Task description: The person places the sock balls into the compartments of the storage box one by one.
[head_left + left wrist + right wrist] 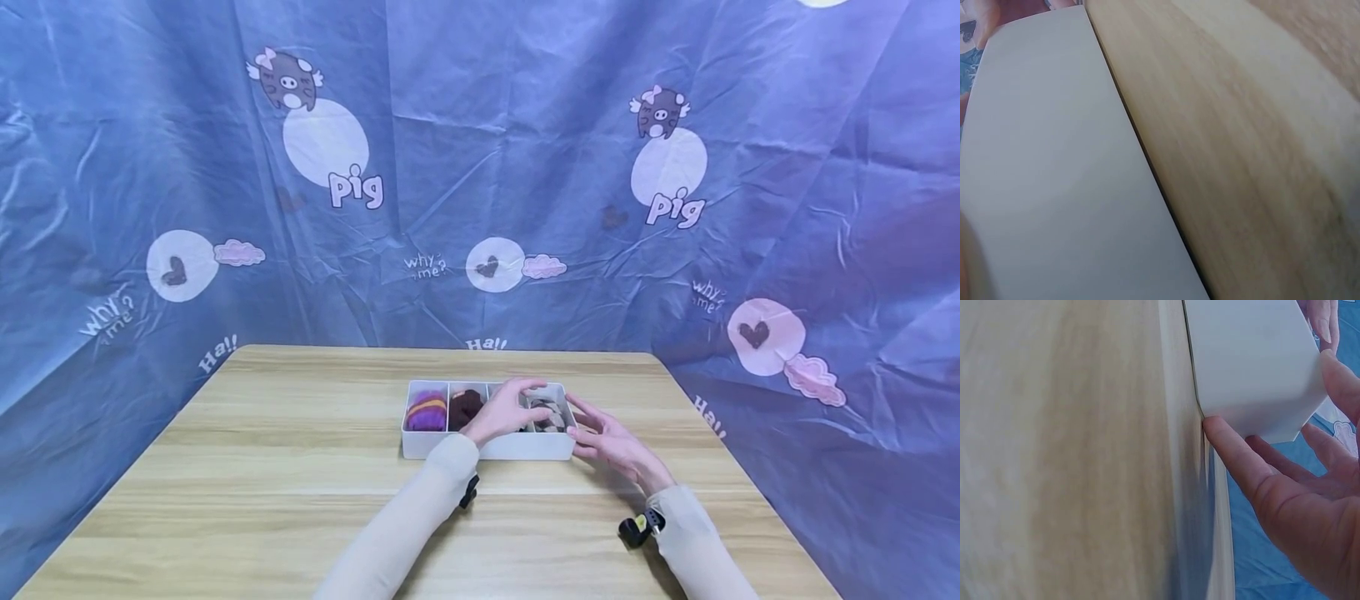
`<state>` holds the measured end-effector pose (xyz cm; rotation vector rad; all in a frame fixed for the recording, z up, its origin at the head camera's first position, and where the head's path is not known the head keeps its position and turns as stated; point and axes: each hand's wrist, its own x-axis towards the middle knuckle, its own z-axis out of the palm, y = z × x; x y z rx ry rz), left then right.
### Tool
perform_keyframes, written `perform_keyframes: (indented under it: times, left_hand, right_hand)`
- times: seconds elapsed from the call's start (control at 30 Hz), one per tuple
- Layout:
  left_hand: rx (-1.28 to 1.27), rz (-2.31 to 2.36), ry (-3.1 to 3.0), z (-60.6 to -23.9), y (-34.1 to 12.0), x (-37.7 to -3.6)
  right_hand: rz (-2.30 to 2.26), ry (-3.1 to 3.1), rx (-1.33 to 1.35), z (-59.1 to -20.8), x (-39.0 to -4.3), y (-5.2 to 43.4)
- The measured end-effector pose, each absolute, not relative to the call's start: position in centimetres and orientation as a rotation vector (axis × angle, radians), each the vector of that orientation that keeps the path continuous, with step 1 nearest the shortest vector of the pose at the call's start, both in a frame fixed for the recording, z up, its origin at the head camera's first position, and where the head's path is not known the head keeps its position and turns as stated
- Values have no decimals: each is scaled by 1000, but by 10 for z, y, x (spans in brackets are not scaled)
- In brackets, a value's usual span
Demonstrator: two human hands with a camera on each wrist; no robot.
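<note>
Together the hands met at the white box (495, 447); left hand (504, 412) curled inside it; right hand (611, 442) lay open against its end.

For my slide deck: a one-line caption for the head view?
Left hand reaches into a divided white box on a wooden table; open right hand touches its end.

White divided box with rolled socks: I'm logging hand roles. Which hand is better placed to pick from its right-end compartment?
Probably the left hand: it already reaches over the white divided box, while the right hand rests open against its right end.
</note>
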<state>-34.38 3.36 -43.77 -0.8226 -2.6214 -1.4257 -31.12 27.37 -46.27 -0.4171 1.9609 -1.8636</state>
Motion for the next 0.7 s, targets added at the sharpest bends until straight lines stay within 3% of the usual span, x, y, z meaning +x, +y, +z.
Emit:
perform_keyframes:
  times: [0.4, 0.7]
  left_hand:
    - [-717, -1793, -2293, -439, 27, -346]
    - [-676, -1717, -2314, -429, 6, -341]
  right_hand:
    - [-1846, 2046, -400, -459, -311, 272]
    - [-1710, 2373, -422, -449, -311, 263]
